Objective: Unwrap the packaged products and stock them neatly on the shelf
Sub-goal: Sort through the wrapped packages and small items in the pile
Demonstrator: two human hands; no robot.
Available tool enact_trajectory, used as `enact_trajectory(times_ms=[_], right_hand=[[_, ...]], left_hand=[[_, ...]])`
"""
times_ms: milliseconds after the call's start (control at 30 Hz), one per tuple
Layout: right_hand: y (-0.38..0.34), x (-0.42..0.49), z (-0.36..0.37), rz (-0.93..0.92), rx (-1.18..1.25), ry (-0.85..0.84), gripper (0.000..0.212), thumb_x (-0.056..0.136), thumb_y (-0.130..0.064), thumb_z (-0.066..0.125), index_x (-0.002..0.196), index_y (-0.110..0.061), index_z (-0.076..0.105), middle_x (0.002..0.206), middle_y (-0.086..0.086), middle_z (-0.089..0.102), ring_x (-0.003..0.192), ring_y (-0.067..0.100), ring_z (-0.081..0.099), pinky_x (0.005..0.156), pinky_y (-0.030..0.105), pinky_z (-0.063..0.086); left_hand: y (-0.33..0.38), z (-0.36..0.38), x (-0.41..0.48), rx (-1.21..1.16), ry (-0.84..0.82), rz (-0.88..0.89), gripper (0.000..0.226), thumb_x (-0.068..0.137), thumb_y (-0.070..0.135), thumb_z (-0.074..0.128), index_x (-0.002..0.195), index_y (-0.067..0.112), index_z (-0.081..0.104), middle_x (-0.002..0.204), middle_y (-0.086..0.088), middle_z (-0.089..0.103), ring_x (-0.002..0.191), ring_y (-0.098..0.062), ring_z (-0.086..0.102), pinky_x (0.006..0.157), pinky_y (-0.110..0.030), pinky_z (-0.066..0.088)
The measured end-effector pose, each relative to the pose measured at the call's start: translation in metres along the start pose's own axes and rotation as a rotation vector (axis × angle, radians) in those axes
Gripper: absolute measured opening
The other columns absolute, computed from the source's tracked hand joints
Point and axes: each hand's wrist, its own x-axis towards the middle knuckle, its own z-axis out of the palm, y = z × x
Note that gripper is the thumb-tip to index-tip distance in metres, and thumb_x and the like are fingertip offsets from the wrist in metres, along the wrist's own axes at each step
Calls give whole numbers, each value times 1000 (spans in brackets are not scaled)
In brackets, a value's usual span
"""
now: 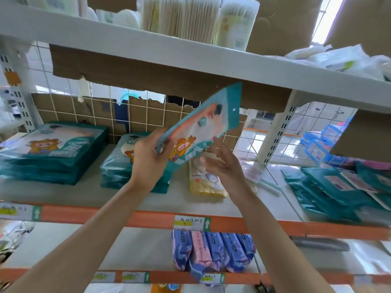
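A person's left hand (148, 157) pinches the teal packet (203, 125) at its near left edge, thumb on the printed face and fingers curled behind. The packet is held in the air above the middle shelf (95, 193), tilted, with its far corner rising to the right toward the cardboard sheet (148, 75) that hangs under the upper shelf. A cartoon animal shows on the packet's lower part.

The right hand (220, 163) is spread, fingers loosely straight, just beneath the packet's lower right edge. It is blurred, so whether the fingertips touch the packet cannot be told.

On the middle shelf, a left stack of teal packets (53, 153) lies flat at the far left. A second stack (118, 166) lies just behind the left hand, directly under the held packet's near end. A yellow pack (205, 182) lies flat below the right hand. Further right, past the shelf upright, a slumped pile of teal packets (330, 187) leans sideways.

A wire grid (63, 102) backs the shelf. The shelf's front rail (105, 216) is orange and carries a price label (191, 223). On the lower shelf, blue and pink packs (213, 252) stand in a row. Tubs of cotton swabs (182, 15) stand on the upper shelf.
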Motion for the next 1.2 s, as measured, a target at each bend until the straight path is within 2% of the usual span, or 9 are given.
enact_trajectory(times_ms=[100,200,300,400,567,767,933,1067,1200], right_hand=[[15,0,-11,12,-42,117,56,81,1,66,129,-21,48,117,0,58,109,19,57,74,19,52],[28,-2,-19,108,-59,195,59,75,-6,76,126,-22,50,123,4,57,108,16,57,84,33,54],[34,-6,-20,191,-3,166,47,81,-2,69,124,-8,51,117,13,61,82,0,64,64,21,56],[39,-10,-19,191,-27,111,27,83,2,62,107,-10,59,114,18,64,78,9,67,67,24,58],[43,-12,-13,160,24,116,31,82,7,61,113,1,57,95,3,66,71,4,69,59,19,55],[46,-8,9,167,59,54,22,83,1,62,103,-9,59,93,-1,67,74,7,70,61,20,56],[57,-3,28,242,166,43,19,82,-9,62,100,-15,58,94,1,69,83,16,69,71,29,57],[60,5,35,276,271,87,15,85,-7,60,98,-15,59,92,2,69,80,18,69,63,28,57],[58,19,35,309,288,167,19,87,-6,60,105,-12,59,101,9,68,84,22,68,60,28,57]], left_hand=[[-1,3,-5,-264,-14,-180,11,87,7,60,81,16,59,67,-2,59,59,-3,57,51,-13,44],[-6,4,-13,-500,29,-408,16,85,3,61,86,19,63,80,-6,64,74,-22,60,66,-32,51],[-9,3,-21,-720,29,-619,18,84,4,60,96,16,62,90,-3,68,79,-20,65,73,-37,55],[-11,-1,-24,-860,0,-735,20,83,6,58,100,18,59,89,2,70,76,-15,68,71,-33,57],[-24,-18,-29,-579,-68,-707,19,84,8,61,98,20,60,82,3,71,72,-14,68,64,-28,58],[-39,-42,-29,-515,-73,-707,19,86,4,57,99,18,57,69,6,72,61,-9,68,54,-23,57],[-51,-52,-28,-522,-94,-714,27,86,4,57,112,8,54,73,3,72,63,-11,68,56,-23,56],[-59,-57,-26,-459,-44,-598,19,93,10,49,109,11,58,86,0,67,70,-6,65,59,-18,53],[-101,-86,-40,114,117,-333,26,97,22,43,113,8,58,103,-7,60,91,-19,56,76,-29,46]])
